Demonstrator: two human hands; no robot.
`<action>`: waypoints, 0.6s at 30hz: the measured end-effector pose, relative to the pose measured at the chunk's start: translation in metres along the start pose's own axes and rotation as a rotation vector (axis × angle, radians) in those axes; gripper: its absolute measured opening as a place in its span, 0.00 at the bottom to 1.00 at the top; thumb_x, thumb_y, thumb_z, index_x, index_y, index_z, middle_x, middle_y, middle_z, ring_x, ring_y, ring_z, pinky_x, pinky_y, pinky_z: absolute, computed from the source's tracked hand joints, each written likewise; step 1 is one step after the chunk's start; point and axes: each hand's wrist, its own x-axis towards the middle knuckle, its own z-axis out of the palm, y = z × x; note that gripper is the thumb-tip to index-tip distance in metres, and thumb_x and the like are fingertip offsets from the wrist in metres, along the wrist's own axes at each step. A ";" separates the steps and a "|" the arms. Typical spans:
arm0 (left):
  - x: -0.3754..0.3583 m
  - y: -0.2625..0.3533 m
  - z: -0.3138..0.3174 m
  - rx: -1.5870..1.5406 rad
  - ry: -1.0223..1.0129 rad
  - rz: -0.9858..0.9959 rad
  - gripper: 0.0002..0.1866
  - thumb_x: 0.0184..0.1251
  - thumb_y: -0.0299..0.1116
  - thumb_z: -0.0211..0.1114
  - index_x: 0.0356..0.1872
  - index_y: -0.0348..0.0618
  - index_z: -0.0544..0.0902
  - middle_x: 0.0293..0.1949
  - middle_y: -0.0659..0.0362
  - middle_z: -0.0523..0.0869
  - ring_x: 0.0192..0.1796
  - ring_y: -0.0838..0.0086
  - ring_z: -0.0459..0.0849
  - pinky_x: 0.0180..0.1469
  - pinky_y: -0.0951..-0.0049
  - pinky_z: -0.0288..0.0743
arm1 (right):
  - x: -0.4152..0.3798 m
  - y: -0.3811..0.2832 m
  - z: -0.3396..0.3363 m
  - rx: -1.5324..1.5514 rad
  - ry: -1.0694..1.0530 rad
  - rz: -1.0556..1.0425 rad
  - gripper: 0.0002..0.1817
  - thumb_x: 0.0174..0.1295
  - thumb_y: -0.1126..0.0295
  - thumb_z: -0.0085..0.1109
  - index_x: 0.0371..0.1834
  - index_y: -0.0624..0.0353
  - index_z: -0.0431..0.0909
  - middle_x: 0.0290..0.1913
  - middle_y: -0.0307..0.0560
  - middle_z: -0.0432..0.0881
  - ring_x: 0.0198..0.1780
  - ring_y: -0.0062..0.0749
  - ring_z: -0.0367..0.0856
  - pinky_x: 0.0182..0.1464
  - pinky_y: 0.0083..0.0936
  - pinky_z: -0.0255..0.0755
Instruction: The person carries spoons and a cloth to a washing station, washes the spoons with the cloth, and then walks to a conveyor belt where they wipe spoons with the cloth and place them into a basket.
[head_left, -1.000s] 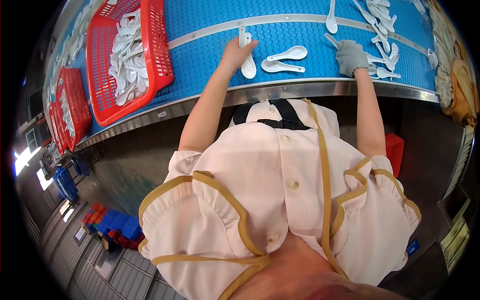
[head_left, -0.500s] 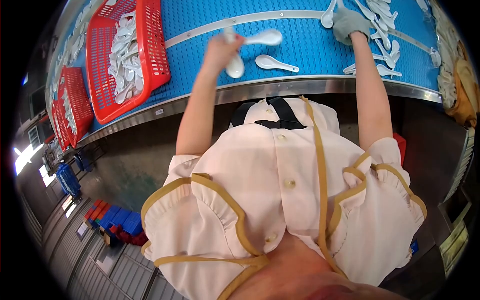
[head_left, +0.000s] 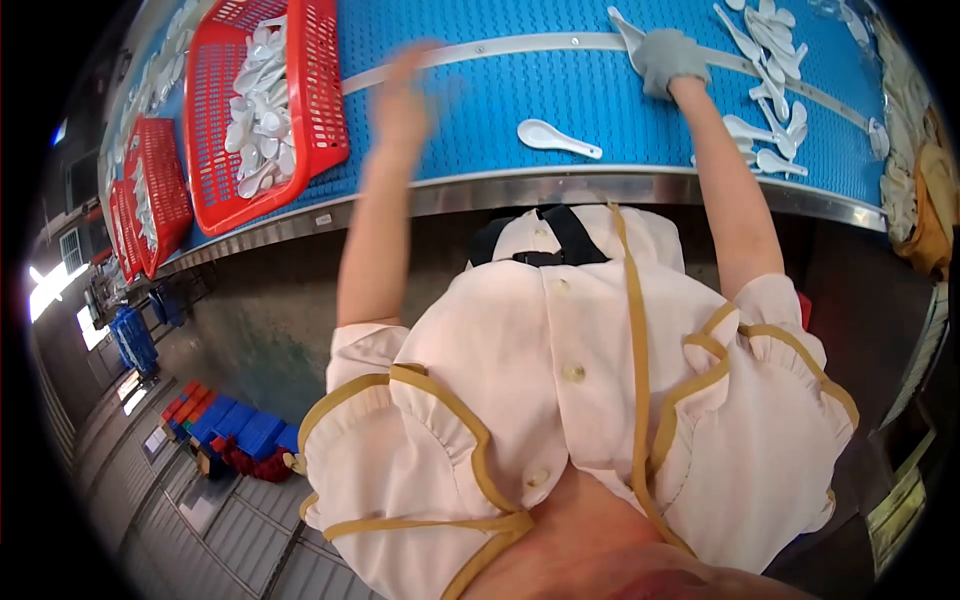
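Observation:
My left hand (head_left: pixel 402 110) is bare and smeared by motion above the blue belt, to the right of the large red basket. Its fingers cannot be made out, and no spoon shows in it. My right hand (head_left: pixel 672 62), in a grey glove, is closed on a white soup spoon (head_left: pixel 627 30) that sticks out at its upper left; the fingertips are hidden. A single white spoon (head_left: pixel 558 138) lies on the belt between my hands. To the right of the glove, several white spoons (head_left: pixel 775 135) lie in a loose, overlapping group.
The large red basket (head_left: pixel 322 150) holds a heap of white spoons (head_left: pixel 262 110). Smaller red baskets (head_left: pixel 165 190) stand farther left. A metal strip (head_left: pixel 520 45) crosses the blue belt (head_left: pixel 480 120), and a steel edge (head_left: pixel 560 188) runs along its near side. Cloth (head_left: pixel 915 180) hangs at the right.
My left hand has moved left and up, and the spoons it held no longer show. My right hand has shifted left, with a spoon at its fingers.

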 end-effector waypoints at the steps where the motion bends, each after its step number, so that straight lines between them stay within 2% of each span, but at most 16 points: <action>1: -0.007 0.018 0.029 0.141 -0.212 0.157 0.25 0.46 0.43 0.66 0.49 0.53 0.74 0.53 0.53 0.72 0.56 0.59 0.68 0.57 0.63 0.62 | 0.005 -0.005 0.004 0.148 0.046 0.160 0.21 0.51 0.57 0.50 0.39 0.65 0.74 0.39 0.63 0.77 0.43 0.52 0.77 0.45 0.36 0.71; 2: -0.016 0.018 0.067 0.245 -0.319 0.340 0.25 0.45 0.41 0.67 0.49 0.55 0.74 0.52 0.53 0.72 0.56 0.59 0.68 0.57 0.61 0.61 | 0.010 -0.010 0.008 0.303 0.117 0.313 0.23 0.52 0.56 0.50 0.43 0.66 0.72 0.41 0.63 0.76 0.44 0.53 0.76 0.45 0.37 0.71; 3: -0.019 0.023 0.091 0.153 -0.446 0.434 0.24 0.42 0.40 0.68 0.46 0.54 0.76 0.51 0.55 0.73 0.56 0.59 0.68 0.56 0.59 0.62 | 0.001 -0.020 -0.001 0.489 0.149 0.453 0.24 0.53 0.56 0.49 0.45 0.67 0.70 0.42 0.64 0.76 0.45 0.52 0.76 0.45 0.38 0.71; 4: -0.022 0.023 0.106 0.062 -0.540 0.514 0.18 0.41 0.37 0.67 0.38 0.52 0.79 0.49 0.56 0.74 0.55 0.59 0.69 0.53 0.59 0.64 | -0.010 -0.030 -0.017 0.516 0.123 0.470 0.23 0.53 0.57 0.49 0.45 0.65 0.70 0.43 0.64 0.75 0.45 0.53 0.76 0.46 0.39 0.70; 5: -0.026 0.019 0.124 0.040 -0.494 0.576 0.13 0.40 0.36 0.67 0.31 0.49 0.79 0.48 0.57 0.75 0.53 0.61 0.70 0.49 0.61 0.67 | -0.016 -0.036 -0.030 0.538 0.093 0.485 0.22 0.54 0.58 0.48 0.46 0.64 0.69 0.43 0.63 0.75 0.46 0.53 0.75 0.46 0.40 0.70; 7: -0.027 0.019 0.121 -0.041 -0.484 0.406 0.09 0.44 0.33 0.65 0.30 0.48 0.77 0.46 0.58 0.76 0.45 0.63 0.76 0.42 0.66 0.70 | 0.008 -0.031 0.029 0.408 0.118 0.200 0.20 0.53 0.59 0.48 0.45 0.61 0.69 0.44 0.61 0.76 0.45 0.55 0.75 0.45 0.41 0.70; 8: -0.029 0.018 0.116 -0.022 -0.460 0.386 0.09 0.44 0.33 0.65 0.30 0.48 0.77 0.46 0.58 0.76 0.45 0.63 0.76 0.42 0.66 0.70 | 0.003 -0.040 0.023 0.444 0.137 0.236 0.17 0.53 0.61 0.47 0.42 0.59 0.71 0.43 0.60 0.76 0.45 0.54 0.75 0.44 0.41 0.70; 10: -0.031 0.013 0.109 -0.287 -0.384 -0.180 0.07 0.50 0.30 0.61 0.32 0.46 0.76 0.42 0.57 0.77 0.36 0.63 0.79 0.37 0.69 0.72 | -0.011 -0.049 0.006 0.479 0.167 0.261 0.15 0.53 0.63 0.46 0.39 0.58 0.74 0.43 0.59 0.76 0.44 0.54 0.75 0.44 0.41 0.71; 11: -0.037 -0.003 0.119 -0.429 -0.207 -0.141 0.09 0.56 0.29 0.56 0.38 0.43 0.74 0.37 0.56 0.76 0.31 0.64 0.80 0.33 0.69 0.75 | -0.018 -0.048 -0.010 0.385 0.048 0.145 0.13 0.53 0.64 0.45 0.36 0.58 0.74 0.43 0.59 0.76 0.44 0.52 0.75 0.43 0.39 0.71; 12: -0.036 -0.004 0.112 -0.426 -0.192 -0.139 0.09 0.56 0.29 0.56 0.38 0.43 0.74 0.37 0.56 0.76 0.31 0.64 0.80 0.33 0.69 0.75 | -0.020 -0.048 -0.021 0.287 -0.071 0.034 0.11 0.53 0.66 0.45 0.33 0.58 0.75 0.42 0.59 0.76 0.43 0.50 0.76 0.42 0.38 0.71; 13: -0.035 -0.004 0.104 -0.804 -0.192 -0.435 0.10 0.57 0.30 0.55 0.40 0.41 0.73 0.36 0.56 0.76 0.32 0.65 0.80 0.32 0.69 0.76 | -0.012 -0.050 -0.011 0.282 -0.057 0.030 0.11 0.53 0.66 0.45 0.33 0.58 0.75 0.42 0.59 0.76 0.43 0.50 0.76 0.42 0.38 0.71; 14: -0.035 -0.004 0.098 -1.184 -0.191 -0.731 0.12 0.58 0.30 0.54 0.42 0.39 0.71 0.34 0.56 0.75 0.33 0.67 0.80 0.31 0.69 0.77 | -0.002 -0.052 0.012 0.357 0.044 -0.079 0.10 0.51 0.66 0.46 0.31 0.57 0.75 0.39 0.58 0.77 0.41 0.49 0.76 0.40 0.36 0.72; 15: -0.036 -0.010 0.096 -1.287 -0.154 -0.719 0.17 0.61 0.34 0.54 0.49 0.37 0.68 0.35 0.56 0.74 0.35 0.68 0.80 0.29 0.69 0.79 | 0.004 -0.053 0.023 0.431 0.140 -0.189 0.09 0.48 0.67 0.48 0.30 0.56 0.75 0.36 0.57 0.78 0.39 0.47 0.77 0.38 0.35 0.72; 16: -0.035 -0.007 0.086 -1.289 -0.151 -0.714 0.17 0.61 0.34 0.54 0.49 0.37 0.68 0.35 0.56 0.74 0.35 0.68 0.80 0.29 0.69 0.79 | 0.000 -0.063 0.013 0.601 0.266 -0.322 0.08 0.45 0.66 0.50 0.26 0.55 0.75 0.31 0.55 0.78 0.36 0.47 0.77 0.36 0.35 0.72; 17: -0.035 -0.002 0.076 -1.451 -0.149 -0.751 0.19 0.61 0.36 0.54 0.51 0.38 0.67 0.35 0.56 0.74 0.36 0.67 0.80 0.29 0.69 0.79 | -0.004 -0.079 0.006 0.770 0.389 -0.455 0.08 0.42 0.64 0.52 0.23 0.54 0.75 0.26 0.52 0.78 0.33 0.47 0.77 0.35 0.35 0.71; 18: -0.035 0.004 0.067 -1.612 -0.148 -0.787 0.21 0.62 0.38 0.54 0.53 0.39 0.67 0.35 0.56 0.74 0.38 0.67 0.79 0.29 0.69 0.79 | -0.014 -0.097 -0.017 0.697 0.476 -0.544 0.07 0.41 0.64 0.52 0.21 0.53 0.75 0.24 0.50 0.77 0.31 0.45 0.77 0.34 0.35 0.71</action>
